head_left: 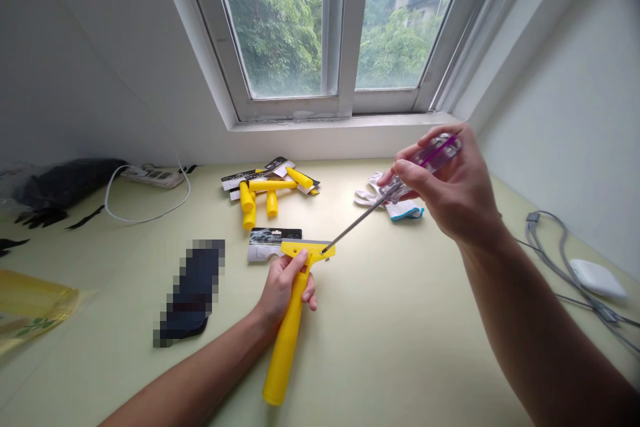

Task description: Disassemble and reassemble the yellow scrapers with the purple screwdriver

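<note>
My left hand (286, 283) is closed round the neck of a yellow scraper (286, 347), thumb pressed just below its wide head. The scraper's long handle slants down toward me, and a grey strip runs along the head's far edge. In my right hand (450, 180) is a screwdriver (359, 219) with a clear and purple handle. Its metal shaft slopes down to the left, and the tip meets a small dark spot on the right part of the scraper head. A printed black and white card (261, 250) lies just behind the head.
Several yellow scrapers (273, 187) with black cards are piled at the back. White gloves (369, 195) with a blue cuff lie behind the screwdriver. A blurred dark object (193, 290) is at left, a yellow bag (35, 307) further left. Grey cables (565, 260) and a white case (597, 278) sit right.
</note>
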`<act>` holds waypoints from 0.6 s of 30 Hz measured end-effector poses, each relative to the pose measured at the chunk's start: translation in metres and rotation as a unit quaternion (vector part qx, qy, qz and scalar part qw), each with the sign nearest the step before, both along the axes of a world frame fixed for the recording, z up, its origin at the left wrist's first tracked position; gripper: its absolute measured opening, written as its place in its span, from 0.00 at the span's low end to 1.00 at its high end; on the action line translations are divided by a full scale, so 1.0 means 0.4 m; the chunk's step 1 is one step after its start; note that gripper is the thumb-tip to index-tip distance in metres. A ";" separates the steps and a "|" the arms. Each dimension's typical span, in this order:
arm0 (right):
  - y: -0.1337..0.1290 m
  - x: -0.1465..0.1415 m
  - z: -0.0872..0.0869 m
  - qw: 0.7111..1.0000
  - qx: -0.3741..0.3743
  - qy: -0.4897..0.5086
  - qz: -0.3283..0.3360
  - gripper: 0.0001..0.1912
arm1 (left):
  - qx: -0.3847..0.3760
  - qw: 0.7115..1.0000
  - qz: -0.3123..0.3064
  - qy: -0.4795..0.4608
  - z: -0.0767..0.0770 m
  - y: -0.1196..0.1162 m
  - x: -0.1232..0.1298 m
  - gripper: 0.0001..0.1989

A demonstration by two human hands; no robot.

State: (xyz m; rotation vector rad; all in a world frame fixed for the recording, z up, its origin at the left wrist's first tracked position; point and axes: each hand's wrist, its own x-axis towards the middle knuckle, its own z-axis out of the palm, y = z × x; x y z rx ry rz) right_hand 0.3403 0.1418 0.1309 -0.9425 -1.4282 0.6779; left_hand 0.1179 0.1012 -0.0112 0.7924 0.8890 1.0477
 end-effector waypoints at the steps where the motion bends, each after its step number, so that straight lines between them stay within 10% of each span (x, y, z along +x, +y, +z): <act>1: 0.000 -0.002 -0.002 1.000 0.001 -0.003 0.005 0.18 | -0.005 1.000 -0.002 0.002 -0.001 -0.001 0.001 0.17; 18: -0.021 -0.005 0.003 0.993 0.033 -0.108 0.016 0.17 | -0.027 0.999 0.012 0.030 0.012 -0.001 0.011 0.16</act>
